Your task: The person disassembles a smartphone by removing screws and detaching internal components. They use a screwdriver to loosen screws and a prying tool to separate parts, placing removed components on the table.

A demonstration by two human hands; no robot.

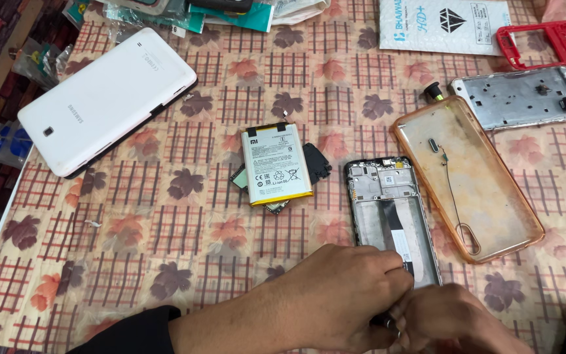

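Observation:
An opened phone frame [388, 196] lies face down on the patterned cloth, its battery bay bare, a black ribbon cable crossing it. My left hand [335, 295] rests over the frame's lower end, fingers curled at its bottom edge. My right hand [450, 318] meets it there, fingers closed together; a small dark item shows between the two hands, too hidden to name. A flat white battery [275, 164] lies apart to the upper left, on small dark parts.
A white tablet [106, 98] lies back-up at the upper left. A clear orange-tinted phone case [473, 180] sits right of the frame. Beyond it are a silver metal mid-frame [525, 98], a red plastic frame [545, 42] and a white package [443, 23].

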